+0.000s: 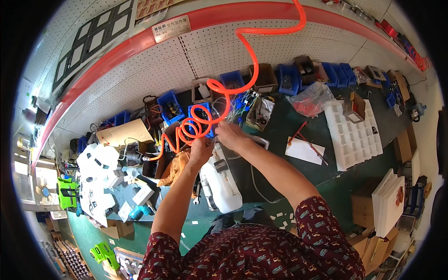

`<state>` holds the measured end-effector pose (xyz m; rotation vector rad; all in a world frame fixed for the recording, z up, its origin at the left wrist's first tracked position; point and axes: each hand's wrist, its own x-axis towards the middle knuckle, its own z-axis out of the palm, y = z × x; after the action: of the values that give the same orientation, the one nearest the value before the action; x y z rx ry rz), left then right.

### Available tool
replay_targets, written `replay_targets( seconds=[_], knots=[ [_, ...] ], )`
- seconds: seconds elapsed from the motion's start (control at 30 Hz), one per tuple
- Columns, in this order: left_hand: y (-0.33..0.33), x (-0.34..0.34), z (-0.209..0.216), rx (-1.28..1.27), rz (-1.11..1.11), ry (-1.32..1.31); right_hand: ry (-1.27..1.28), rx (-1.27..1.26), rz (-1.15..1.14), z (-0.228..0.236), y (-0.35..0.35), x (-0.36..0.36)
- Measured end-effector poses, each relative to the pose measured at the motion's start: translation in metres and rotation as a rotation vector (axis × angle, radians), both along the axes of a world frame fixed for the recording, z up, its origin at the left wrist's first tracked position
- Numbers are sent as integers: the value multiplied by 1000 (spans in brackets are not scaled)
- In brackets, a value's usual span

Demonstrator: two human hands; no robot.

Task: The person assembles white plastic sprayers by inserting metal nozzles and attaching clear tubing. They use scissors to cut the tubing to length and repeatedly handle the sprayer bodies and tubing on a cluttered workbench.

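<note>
My left hand (201, 151) and my right hand (229, 135) are close together over the middle of the bench, fingers pinched. What they hold is too small and partly covered to make out. Just below them lies a white plastic container (229, 201) with a metal cylindrical fitting and rod (220, 164) along its top. An orange coiled air hose (201, 122) hangs down across the area right beyond my fingers; whether they touch it I cannot tell. Beside my left forearm sits a crumpled orange-brown cloth (179, 169), and a wrench (197, 195) lies between it and the container.
Blue parts bins (171, 106) and cardboard boxes (263, 78) line the back of the green bench. To the right are a white paper (305, 150) with red-handled tools, a plastic bag (310, 99) and a white compartment tray (353, 140). A teal power drill (138, 212) lies left.
</note>
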<state>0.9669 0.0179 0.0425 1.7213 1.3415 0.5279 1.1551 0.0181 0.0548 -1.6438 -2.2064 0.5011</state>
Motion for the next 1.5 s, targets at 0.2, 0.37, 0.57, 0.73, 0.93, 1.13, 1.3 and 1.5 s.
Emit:
replay_targets(
  seconds=[0.2, 0.37, 0.57, 0.73, 0.93, 1.13, 1.3, 1.5],
  knots=[
    [11, 6, 4, -52, -92, 176, -42, -41, -8, -2, 5, -1],
    [14, 8, 15, -161, -104, 211, -63, -15, 18, 4, 3, -6],
    [18, 7, 10, -209, -133, 120, -69, -5, 66, 6, 2, -3],
    [20, 6, 0, -302, -148, 74, -57, -15, 97, 3, 2, -2],
    [18, 9, -9, -68, -253, 204, -77, 18, -52, -17, -9, 19],
    [16, -2, -28, 52, -239, 235, 458, -624, -170, -5, -40, 77],
    [14, 7, -16, -10, -220, 234, 1020, -960, -300, -23, -96, 113],
    [19, -2, -41, 110, -218, 255, 1108, -1006, -154, -22, -140, 144]
  ],
)
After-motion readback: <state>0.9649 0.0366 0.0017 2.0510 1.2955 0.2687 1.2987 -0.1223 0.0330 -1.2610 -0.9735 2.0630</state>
